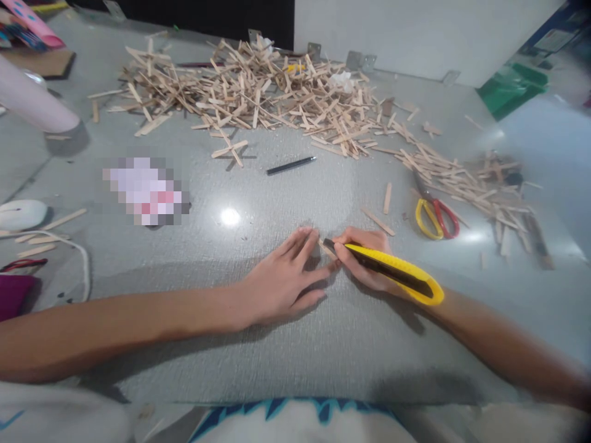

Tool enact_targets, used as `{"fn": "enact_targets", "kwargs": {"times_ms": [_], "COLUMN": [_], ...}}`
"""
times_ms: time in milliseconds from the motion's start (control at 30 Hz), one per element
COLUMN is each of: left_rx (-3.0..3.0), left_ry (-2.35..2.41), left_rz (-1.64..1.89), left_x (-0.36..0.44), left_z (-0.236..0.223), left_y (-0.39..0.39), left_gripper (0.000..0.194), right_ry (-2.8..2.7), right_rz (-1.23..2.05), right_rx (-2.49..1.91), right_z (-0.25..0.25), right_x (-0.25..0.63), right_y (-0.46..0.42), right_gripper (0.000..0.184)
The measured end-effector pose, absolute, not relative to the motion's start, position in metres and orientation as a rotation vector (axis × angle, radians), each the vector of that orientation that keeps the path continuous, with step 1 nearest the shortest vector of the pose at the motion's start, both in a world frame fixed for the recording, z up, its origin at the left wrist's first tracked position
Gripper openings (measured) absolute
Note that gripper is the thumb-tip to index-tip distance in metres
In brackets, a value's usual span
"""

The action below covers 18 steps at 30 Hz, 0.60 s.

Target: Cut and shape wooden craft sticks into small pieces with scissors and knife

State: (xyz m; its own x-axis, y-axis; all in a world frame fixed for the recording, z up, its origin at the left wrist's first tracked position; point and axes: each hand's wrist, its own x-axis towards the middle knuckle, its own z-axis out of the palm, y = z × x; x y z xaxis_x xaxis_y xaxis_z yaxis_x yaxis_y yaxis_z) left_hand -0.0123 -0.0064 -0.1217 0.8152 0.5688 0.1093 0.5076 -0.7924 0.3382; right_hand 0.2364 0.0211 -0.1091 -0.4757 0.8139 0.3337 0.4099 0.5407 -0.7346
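My right hand is closed around a yellow utility knife, its tip pointing left onto a small wooden stick lying on the grey table. My left hand lies flat beside it, fingers stretched out, fingertips pressing down on the stick's left end. Both forearms rest low over the table's near edge.
A big heap of wooden sticks covers the far side and trails off to the right. Yellow-and-red scissors lie right of my hands, a dark pen ahead. A white mouse, a cable and a pixelated patch sit left.
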Motion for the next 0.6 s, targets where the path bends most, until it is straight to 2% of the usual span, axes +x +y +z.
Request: {"fn": "enact_targets", "kwargs": {"times_ms": [600], "left_rx": [2.766], "left_ry": [0.785], "left_rz": [0.337], "left_x": [-0.0139], "left_z": [-0.1196], "left_y": [-0.0068], "left_gripper": [0.058], "right_ry": [-2.058], "right_rz": [0.702], "right_rx": [-0.955], "right_z": [-0.1091], "right_x": [0.2335], "right_y": [0.0192], "right_gripper": [0.010]}}
